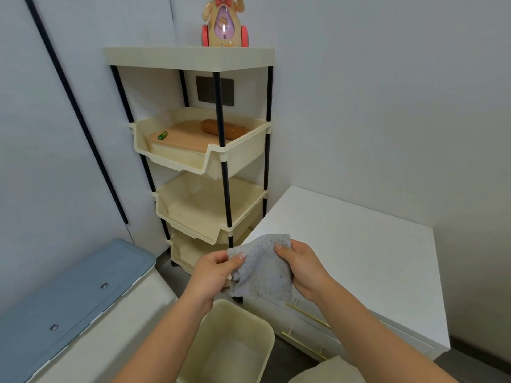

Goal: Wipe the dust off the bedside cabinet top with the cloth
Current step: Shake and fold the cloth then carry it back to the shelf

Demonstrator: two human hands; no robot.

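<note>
A grey dotted cloth (pixel 262 269) hangs in the air between my two hands, in front of the white bedside cabinet (pixel 359 252). My left hand (pixel 215 275) pinches the cloth's upper left edge with thumb and fingers. On the other side, my right hand (pixel 304 269) grips its right edge. The cloth is held just off the cabinet's front left corner and does not touch the white top. The cabinet top is bare, and its drawer fronts carry gold handles (pixel 307 313).
A cream tiered trolley (pixel 201 161) with black posts stands left of the cabinet, a toy (pixel 224 23) on its top shelf. Below my hands is a cream bin (pixel 235 341). A box with a blue lid (pixel 72 299) sits at lower left. Walls close in behind.
</note>
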